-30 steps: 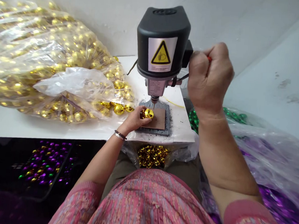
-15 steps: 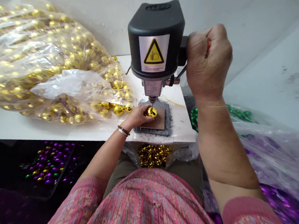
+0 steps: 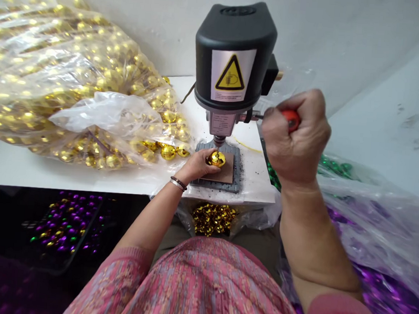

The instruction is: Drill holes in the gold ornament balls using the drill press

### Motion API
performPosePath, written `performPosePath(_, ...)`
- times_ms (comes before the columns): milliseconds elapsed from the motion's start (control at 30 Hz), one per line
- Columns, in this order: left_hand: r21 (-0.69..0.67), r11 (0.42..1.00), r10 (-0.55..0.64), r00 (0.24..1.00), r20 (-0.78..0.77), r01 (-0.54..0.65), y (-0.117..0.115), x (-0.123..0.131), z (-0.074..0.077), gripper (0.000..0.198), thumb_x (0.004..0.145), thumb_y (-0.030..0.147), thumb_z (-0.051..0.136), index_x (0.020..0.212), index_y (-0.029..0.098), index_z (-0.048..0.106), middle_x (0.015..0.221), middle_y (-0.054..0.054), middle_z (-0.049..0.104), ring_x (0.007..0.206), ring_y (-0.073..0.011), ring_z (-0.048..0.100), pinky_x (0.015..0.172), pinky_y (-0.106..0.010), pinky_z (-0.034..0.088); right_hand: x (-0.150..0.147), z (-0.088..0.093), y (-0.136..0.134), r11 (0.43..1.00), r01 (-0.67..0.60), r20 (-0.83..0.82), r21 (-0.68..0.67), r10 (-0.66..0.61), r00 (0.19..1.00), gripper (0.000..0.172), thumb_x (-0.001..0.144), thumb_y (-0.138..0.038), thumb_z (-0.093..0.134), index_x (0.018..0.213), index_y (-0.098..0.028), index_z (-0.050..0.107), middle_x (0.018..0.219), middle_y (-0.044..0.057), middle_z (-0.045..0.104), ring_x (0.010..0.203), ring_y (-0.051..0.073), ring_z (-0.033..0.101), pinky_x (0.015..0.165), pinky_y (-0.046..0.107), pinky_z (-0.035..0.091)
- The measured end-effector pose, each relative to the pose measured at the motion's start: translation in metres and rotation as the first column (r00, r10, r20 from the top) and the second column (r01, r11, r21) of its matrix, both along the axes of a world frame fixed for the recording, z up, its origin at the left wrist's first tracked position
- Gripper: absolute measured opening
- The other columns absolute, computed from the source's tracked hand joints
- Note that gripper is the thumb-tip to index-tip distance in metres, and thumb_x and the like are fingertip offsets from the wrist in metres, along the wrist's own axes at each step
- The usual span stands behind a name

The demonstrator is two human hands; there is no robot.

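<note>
Under the drill press (image 3: 234, 58), our left fingers (image 3: 202, 161) pinch a gold bauble (image 3: 218, 159), our right fingers (image 3: 299, 105) clench a red handle (image 3: 290, 118); one slip could pierce us.

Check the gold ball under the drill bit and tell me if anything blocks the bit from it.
Nothing visible blocks it. The drill bit appears to touch the top of the gold ball, and the left hand holds the ball from the side, clear of the bit.
</note>
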State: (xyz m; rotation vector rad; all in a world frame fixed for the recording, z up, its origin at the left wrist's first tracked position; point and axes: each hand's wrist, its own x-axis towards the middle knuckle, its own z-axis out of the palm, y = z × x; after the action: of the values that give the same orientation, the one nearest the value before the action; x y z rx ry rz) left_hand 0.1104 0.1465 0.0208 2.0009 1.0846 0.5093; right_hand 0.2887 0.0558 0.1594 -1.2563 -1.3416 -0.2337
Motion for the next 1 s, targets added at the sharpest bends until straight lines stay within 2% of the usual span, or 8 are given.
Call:
performPosePath(167, 0.008, 1.000, -0.006, 1.000, -0.017, 0.006, 0.000, -0.002, 0.001, 0.066, 0.069, 0.021, 0.084, 0.133, 0.018, 0.067, 0.123, -0.007, 0.075, 0.111, -0.0263, 0.069, 0.105, -0.044, 0.053, 0.003, -0.026, -0.013, 0.999, 0.028, 0.103, -0.031, -0.025, 0.994, 0.014, 0.090, -0.033, 0.054, 0.081, -0.023, 0.051, 0.069, -0.003, 0.047, 0.062, 0.009, 0.046, 0.065, 0.027, 0.045)
performPosePath(367, 0.012, 1.000, -0.014, 1.000, -0.003, 0.014, 0.000, -0.003, -0.001, 0.068, 0.071, 0.022, 0.083, 0.136, 0.018, 0.065, 0.123, -0.007, 0.075, 0.112, -0.0265, 0.069, 0.105, -0.044, 0.053, 0.002, -0.041, -0.014, 0.997, 0.065, 0.124, 0.035, -0.069, 0.990, 0.013, 0.089, -0.035, 0.054, 0.084, -0.024, 0.053, 0.066, -0.004, 0.045, 0.058, 0.010, 0.044, 0.060, 0.027, 0.044)
performPosePath(533, 0.041, 0.999, 0.005, 1.000, 0.000, -0.005, -0.001, -0.001, -0.005, 0.067, 0.070, 0.023, 0.083, 0.135, 0.020, 0.065, 0.123, -0.005, 0.075, 0.113, -0.0266, 0.068, 0.105, -0.044, 0.053, 0.000, -0.043, -0.013, 0.994, 0.106, 0.075, 0.008, -0.107, 0.991, 0.017, 0.089, -0.041, 0.054, 0.083, -0.025, 0.053, 0.065, -0.003, 0.045, 0.059, 0.011, 0.046, 0.061, 0.027, 0.045)
performPosePath(733, 0.037, 0.999, 0.011, 0.999, -0.037, -0.010, -0.002, 0.001, -0.004, 0.072, 0.071, 0.021, 0.083, 0.139, 0.013, 0.062, 0.130, -0.012, 0.072, 0.117, -0.0289, 0.067, 0.107, -0.045, 0.052, 0.001, -0.034, -0.008, 0.997, 0.073, 0.060, -0.007, -0.072, 0.996, 0.017, 0.092, -0.037, 0.051, 0.081, -0.024, 0.052, 0.066, -0.003, 0.047, 0.060, 0.010, 0.046, 0.064, 0.028, 0.047)
performPosePath(867, 0.038, 0.999, 0.016, 0.999, -0.046, -0.014, -0.003, 0.002, -0.003, 0.071, 0.071, 0.021, 0.083, 0.139, 0.016, 0.062, 0.130, -0.010, 0.072, 0.118, -0.0285, 0.067, 0.107, -0.045, 0.052, 0.001, -0.030, -0.007, 0.998, 0.067, 0.051, -0.009, -0.066, 0.997, 0.018, 0.092, -0.037, 0.051, 0.080, -0.024, 0.052, 0.067, -0.003, 0.049, 0.061, 0.010, 0.045, 0.064, 0.028, 0.047)
performPosePath(1000, 0.044, 0.999, 0.028, 0.999, -0.032, -0.027, -0.004, 0.001, -0.004, 0.070, 0.071, 0.020, 0.084, 0.137, 0.018, 0.063, 0.129, -0.008, 0.073, 0.119, -0.0283, 0.067, 0.108, -0.044, 0.051, 0.002, -0.034, -0.010, 0.998, 0.050, 0.053, -0.033, -0.048, 0.997, 0.019, 0.092, -0.040, 0.051, 0.082, -0.024, 0.053, 0.068, -0.003, 0.048, 0.062, 0.010, 0.047, 0.065, 0.028, 0.047)
